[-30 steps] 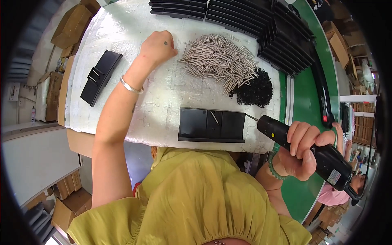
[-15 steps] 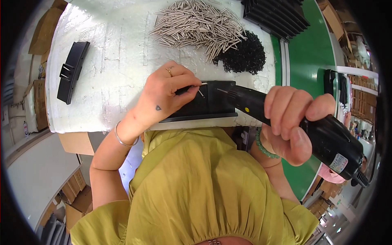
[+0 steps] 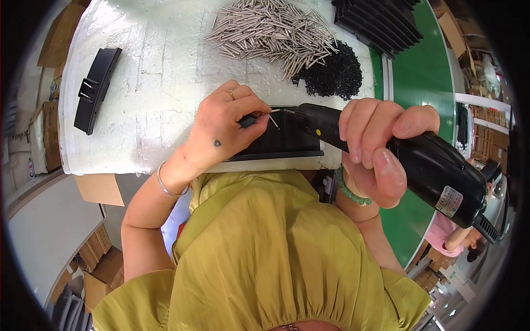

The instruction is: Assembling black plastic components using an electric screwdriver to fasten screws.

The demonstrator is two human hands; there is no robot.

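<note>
My right hand [image 3: 381, 143] is wrapped around a black electric screwdriver [image 3: 455, 185] that points left, its cord trailing from the back end. The screwdriver's bit meets the end of a thin metal pin [image 3: 275, 111], pinched between the thumb and forefinger of my left hand [image 3: 223, 129]. A black panel [image 3: 287, 142] with a raised near edge lies below both hands at the table's front. Another slim pin [image 3: 275, 122] juts from the panel by my left fingertips. My left hand hides the panel's left portion, and any screw at the bit is too small to make out.
A big heap of silver metal pins [image 3: 270, 27] lies at the back, with a pile of small black screws [image 3: 334, 71] beside it. Stacked black panels [image 3: 378, 25] sit at the back right. One black panel with two pins [image 3: 96, 91] rests at the far left.
The screwdriver has moved left and slightly up, so its bit now reaches the pin in my left hand. My left hand has barely moved. At the right edge, another person has come further into view.
</note>
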